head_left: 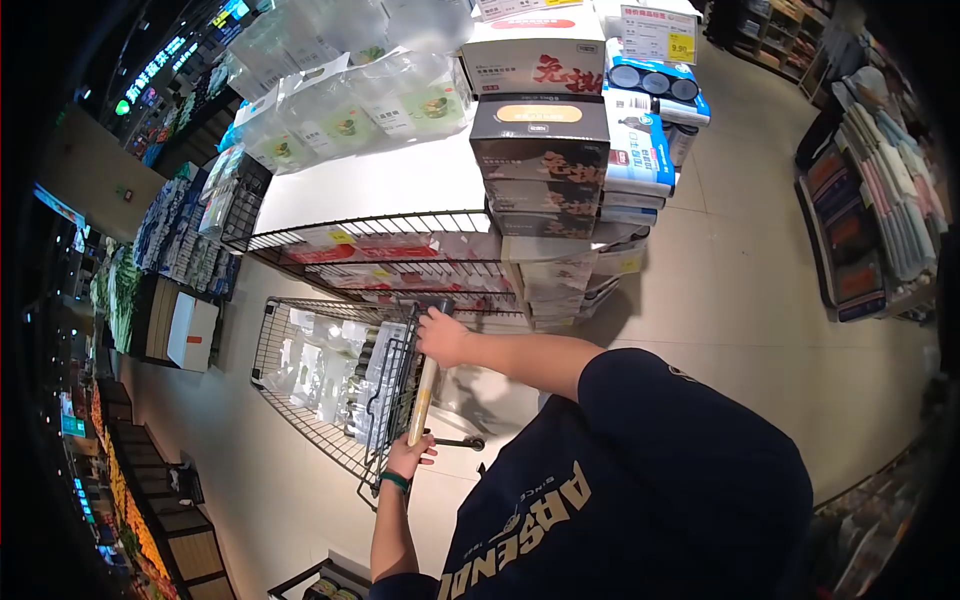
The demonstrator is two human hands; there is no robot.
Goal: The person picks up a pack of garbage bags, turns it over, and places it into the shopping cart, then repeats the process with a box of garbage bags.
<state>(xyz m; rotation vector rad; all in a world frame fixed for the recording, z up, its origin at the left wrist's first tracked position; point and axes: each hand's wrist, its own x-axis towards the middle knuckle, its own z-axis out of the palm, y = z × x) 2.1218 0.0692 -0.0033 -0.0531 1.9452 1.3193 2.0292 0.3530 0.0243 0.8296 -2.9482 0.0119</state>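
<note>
A wire shopping cart (310, 440) stands in front of me, with a pale handlebar (424, 395) across its near side. My right hand (445, 340) is wrapped around the handlebar near its dark end cap, beside the shelf. At the opposite end, my left hand (407, 458), with a green band on the wrist, grips the same bar, its fingers curling loosely around it. Inside the basket lie clear plastic-wrapped packages (320, 370) and some dark cylindrical items (366, 352), whose kind I cannot make out.
Beside the cart's right side stands a wire-edged display shelf (380, 190) with plastic-wrapped packs (370, 105). Stacked dark boxes (540, 140) and blue-and-white packs (640, 150) rise at its corner. A produce display (130, 500) lines the left, and a textile rack (880, 190) stands farther right.
</note>
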